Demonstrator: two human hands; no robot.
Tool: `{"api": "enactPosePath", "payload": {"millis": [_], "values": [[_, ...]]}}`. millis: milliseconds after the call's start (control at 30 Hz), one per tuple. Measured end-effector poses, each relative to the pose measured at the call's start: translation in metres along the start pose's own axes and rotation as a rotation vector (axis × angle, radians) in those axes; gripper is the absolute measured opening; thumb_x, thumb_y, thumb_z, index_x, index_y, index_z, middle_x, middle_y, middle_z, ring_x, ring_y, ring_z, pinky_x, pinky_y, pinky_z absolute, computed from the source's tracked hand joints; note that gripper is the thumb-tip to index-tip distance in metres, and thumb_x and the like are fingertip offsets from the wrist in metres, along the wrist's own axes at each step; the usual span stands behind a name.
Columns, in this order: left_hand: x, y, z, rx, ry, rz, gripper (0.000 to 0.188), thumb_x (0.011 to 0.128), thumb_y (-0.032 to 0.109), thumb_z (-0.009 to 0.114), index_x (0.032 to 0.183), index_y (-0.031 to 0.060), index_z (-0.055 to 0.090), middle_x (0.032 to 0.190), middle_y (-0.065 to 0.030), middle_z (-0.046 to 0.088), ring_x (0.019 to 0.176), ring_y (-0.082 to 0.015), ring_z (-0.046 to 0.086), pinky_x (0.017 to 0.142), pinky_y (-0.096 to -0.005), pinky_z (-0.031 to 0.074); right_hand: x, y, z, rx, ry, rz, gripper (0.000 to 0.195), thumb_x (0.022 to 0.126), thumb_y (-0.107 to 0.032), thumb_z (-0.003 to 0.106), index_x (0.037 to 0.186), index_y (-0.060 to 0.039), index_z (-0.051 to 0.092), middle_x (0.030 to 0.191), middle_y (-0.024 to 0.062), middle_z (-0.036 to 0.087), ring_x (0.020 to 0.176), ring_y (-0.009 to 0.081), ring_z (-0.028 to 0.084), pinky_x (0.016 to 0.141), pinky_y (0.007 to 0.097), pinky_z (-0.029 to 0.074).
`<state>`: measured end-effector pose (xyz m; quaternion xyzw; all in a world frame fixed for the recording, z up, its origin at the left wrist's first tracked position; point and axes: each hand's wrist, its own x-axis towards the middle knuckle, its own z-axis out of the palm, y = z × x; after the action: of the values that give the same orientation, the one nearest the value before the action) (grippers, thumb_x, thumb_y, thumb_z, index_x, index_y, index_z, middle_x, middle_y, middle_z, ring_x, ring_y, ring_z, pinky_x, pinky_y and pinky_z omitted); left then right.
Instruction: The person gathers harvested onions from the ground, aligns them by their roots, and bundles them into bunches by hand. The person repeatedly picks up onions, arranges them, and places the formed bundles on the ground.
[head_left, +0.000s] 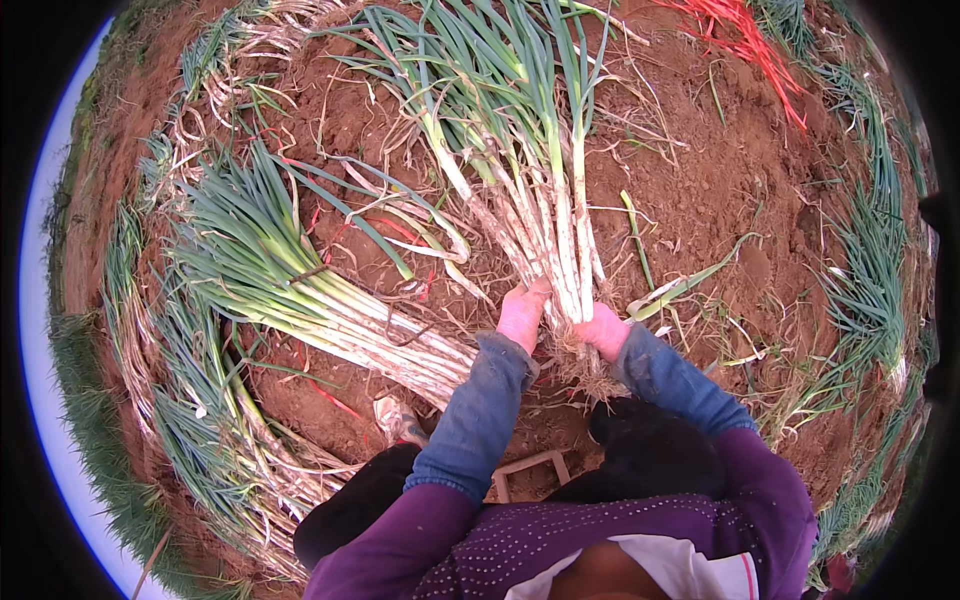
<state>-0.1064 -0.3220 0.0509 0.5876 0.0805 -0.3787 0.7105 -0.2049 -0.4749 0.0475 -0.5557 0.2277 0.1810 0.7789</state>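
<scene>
Both hands grip a thick bunch of long green onions (551, 217) near its root end. My left hand (523, 313) wraps the left side of the white stalks, and my right hand (603, 330) holds the right side. Shaggy, soil-coloured roots (592, 375) hang below and between the hands. The green leaves fan out away from me over the ground. Left of my left forearm lies another bundle of green onions (360, 319), with dark ties around its stalks. Its root end is hidden behind my sleeve.
Heaps of green onions lie at left (225, 442) and along the right (870, 285). Red plastic strips (739, 45) rest on the soil (720, 202) at the upper right. A loose leaf (679, 291) lies right of my hand. Between my legs is a small frame (531, 461).
</scene>
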Motion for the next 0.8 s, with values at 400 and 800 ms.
{"api": "enactPosePath", "payload": {"millis": [400, 800], "values": [[-0.039, 0.049, 0.044, 0.244, 0.175, 0.125, 0.089, 0.087, 0.054, 0.068, 0.147, -0.0041, 0.039, 0.145, -0.0241, 0.049, 0.131, -0.0374, 0.05, 0.112, -0.0456, 0.037, -0.133, -0.261, 0.03, 0.159, -0.074, -0.313, 0.057, 0.078, -0.014, 0.071, 0.129, 0.0042, 0.053, 0.103, 0.0096, 0.066, 0.079, 0.0183, 0.067, 0.069, 0.0365, 0.058], [0.007, 0.139, 0.155, -0.534, 0.058, 0.033, 0.031, 0.088, 0.011, 0.065, 0.11, -0.01, 0.065, 0.11, -0.0188, 0.07, 0.091, -0.0296, 0.068, 0.086, -0.0395, 0.054, -0.32, -0.246, 0.027, -0.687, 0.198, 0.053, 0.036, 0.068, -0.009, 0.078, 0.1, 0.002, 0.068, 0.083, 0.0035, 0.069, 0.075, 0.0114, 0.062, 0.069, 0.0291, 0.052]]}}
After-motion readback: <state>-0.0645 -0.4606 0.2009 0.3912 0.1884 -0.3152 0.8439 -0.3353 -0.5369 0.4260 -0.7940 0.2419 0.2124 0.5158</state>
